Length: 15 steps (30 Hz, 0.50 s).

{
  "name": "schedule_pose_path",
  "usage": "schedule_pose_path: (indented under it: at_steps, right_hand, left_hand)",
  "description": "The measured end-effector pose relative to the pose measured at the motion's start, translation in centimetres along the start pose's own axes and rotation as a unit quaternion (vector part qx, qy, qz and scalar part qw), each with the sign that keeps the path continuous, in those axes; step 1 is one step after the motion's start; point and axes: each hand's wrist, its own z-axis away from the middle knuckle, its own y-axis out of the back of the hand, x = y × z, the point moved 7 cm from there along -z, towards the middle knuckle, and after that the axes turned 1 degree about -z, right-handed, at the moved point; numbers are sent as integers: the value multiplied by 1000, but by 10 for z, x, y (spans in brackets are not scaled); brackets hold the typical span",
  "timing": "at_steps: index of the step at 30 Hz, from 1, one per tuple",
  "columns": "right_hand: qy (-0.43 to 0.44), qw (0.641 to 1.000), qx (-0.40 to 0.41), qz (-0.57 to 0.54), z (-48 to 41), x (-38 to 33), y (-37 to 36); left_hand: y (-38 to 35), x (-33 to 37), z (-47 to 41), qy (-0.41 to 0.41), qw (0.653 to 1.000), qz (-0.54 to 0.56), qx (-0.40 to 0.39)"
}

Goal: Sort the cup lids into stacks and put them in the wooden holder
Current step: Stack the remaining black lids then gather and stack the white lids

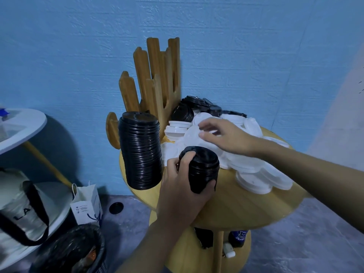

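Note:
My left hand point(182, 191) grips a short stack of black lids point(203, 170) just above the round wooden table point(256, 205). My right hand point(226, 137) reaches over a heap of white lids point(254, 170), fingers spread and touching the top ones. A tall stack of black lids point(140, 150) stands in the front slot of the wooden holder point(155, 79), whose taller slots behind look empty. Loose black lids point(194, 107) lie at the back of the heap, beside a small stack of white lids point(176, 129).
One black lid point(116, 207) lies on the grey floor. A white paper bag point(86, 205), a tote bag point(21, 209) and a dark bin point(74, 251) sit at the lower left, under a white round table point(21, 127). A blue wall stands right behind.

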Motion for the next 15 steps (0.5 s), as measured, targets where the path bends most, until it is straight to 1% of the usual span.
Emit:
schedule_pose_path:
  at_steps: [2,4,7,9,12,15]
  right_hand:
    - [8,999,8,35,-33,5,0]
    - [12,998,0,64,-66,9,-4]
    - [20,992,-19,119,-107,15,-10]
    - [27,983,-24,179,-129,22,-15]
    - [38,957,0,288,-155,31,-16]
    - [50,919,-9,390,-172,40,-22]
  left_hand:
    - [1,-1,0,-1,1000,-5,14]
    - [2,-2,0,2,1000,-11,25]
    - [0,-5,0,5,1000,-4,17]
    - [-1,-5,0,0,1000,-1,12]
    - [-2,-7,0,-1,1000,4,7]
    - [-4,-9,-1,1,1000,6,3]
